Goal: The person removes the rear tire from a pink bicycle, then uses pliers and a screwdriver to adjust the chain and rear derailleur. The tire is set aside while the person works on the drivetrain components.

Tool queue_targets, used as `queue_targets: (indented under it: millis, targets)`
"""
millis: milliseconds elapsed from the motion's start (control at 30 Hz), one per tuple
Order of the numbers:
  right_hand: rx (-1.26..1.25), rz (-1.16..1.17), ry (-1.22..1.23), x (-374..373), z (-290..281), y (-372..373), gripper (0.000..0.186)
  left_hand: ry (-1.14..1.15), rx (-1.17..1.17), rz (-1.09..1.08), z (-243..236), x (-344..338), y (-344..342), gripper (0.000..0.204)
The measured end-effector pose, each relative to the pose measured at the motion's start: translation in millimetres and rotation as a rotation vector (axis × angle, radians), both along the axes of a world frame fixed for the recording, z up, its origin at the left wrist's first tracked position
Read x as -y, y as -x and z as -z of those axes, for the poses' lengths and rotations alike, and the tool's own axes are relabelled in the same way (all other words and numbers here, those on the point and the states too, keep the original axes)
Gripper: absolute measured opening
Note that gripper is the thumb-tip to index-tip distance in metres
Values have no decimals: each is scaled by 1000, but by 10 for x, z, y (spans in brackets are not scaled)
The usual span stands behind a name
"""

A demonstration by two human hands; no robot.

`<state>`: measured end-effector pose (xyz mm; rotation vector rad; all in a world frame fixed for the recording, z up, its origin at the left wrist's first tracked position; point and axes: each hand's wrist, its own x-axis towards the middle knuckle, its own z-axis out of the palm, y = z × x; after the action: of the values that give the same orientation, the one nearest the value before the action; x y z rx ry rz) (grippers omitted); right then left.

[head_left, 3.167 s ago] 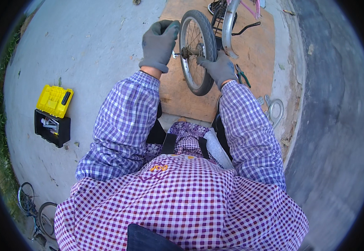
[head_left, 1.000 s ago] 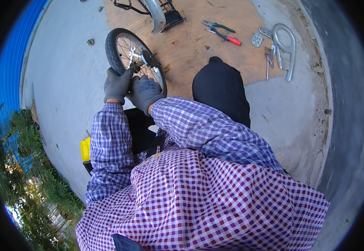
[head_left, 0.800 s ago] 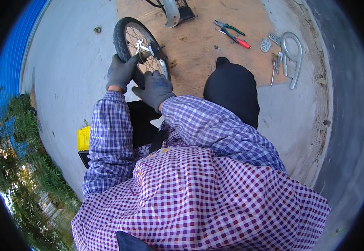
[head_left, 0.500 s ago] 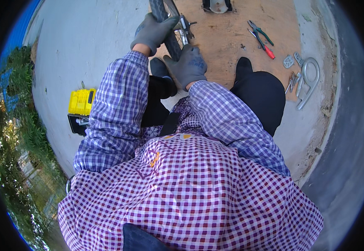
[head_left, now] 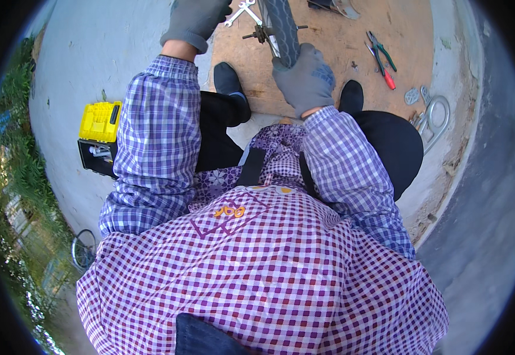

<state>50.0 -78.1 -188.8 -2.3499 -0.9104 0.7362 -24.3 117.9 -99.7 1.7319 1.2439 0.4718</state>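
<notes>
A small bicycle wheel (head_left: 281, 28) with a dark grey treaded tyre stands on edge, cut off by the top of the picture. Its axle (head_left: 261, 34) sticks out on both sides, carrying a nut on the left. My right hand (head_left: 306, 81), in a grey glove, is closed round the near part of the tyre. Up and left of the wheel, apart from it, is my gloved left hand (head_left: 193, 25). Its fingers look bent, but the top edge cuts part of them off. Crossed silver wrenches (head_left: 243, 13) lie between that hand and the wheel.
Pliers (head_left: 380, 50) and a red-handled tool (head_left: 389, 80) lie on the brown board (head_left: 334, 59). Pedals (head_left: 412, 96) and a curved silver part (head_left: 439, 112) are at right. On the left sits an open yellow-lidded toolbox (head_left: 99, 122). My shoes (head_left: 226, 78) flank the wheel.
My left hand has come off the wheel and moved up and left. My right hand has shifted right with the wheel, now tilted the other way. The wrenches have come into view.
</notes>
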Motion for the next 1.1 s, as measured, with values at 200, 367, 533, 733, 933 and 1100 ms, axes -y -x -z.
queue_targets:
  millis: [200,367,533,733,933,1100]
  targets:
    - [17,54,-39,-91,-292,-59,57,-172,219,-73,-141,-216,47,38]
    - [-90,106,-54,-56,-256,-111,61,-74,280,-129,-56,-263,59,34]
    - [-152,93,-19,52,-150,9,67,73,348,-179,-94,-295,111,32]
    - [-265,101,118,147,-107,-95,66,18,270,-135,-123,-317,123,36]
    - [-293,92,81,139,-84,-154,62,-28,222,-27,-86,-270,39,37]
    - [-297,35,74,-21,-171,-217,59,-54,203,74,-127,-181,-20,36]
